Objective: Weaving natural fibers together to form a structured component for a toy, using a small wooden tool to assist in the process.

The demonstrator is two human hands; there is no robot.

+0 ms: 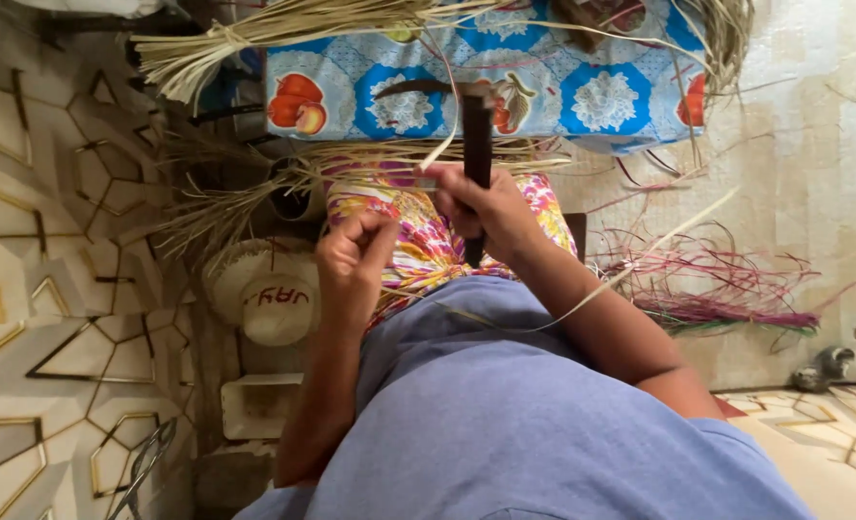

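My right hand is closed around a dark, narrow bar-shaped tool that stands upright over my lap, which is covered by a bright flowered cloth. My left hand is curled into a fist just left of it, over the same cloth, and seems to pinch the end of a thin pale straw strand. The strand curves across my blue shirt and out to the right. Another pale strip rises beside the tool.
Bundles of pale straw lie on and below a blue fruit-patterned tablecloth. A woven straw hat and a white box sit at the left. Purple and pink dyed straw lies on the floor at the right. Scissors lie at bottom left.
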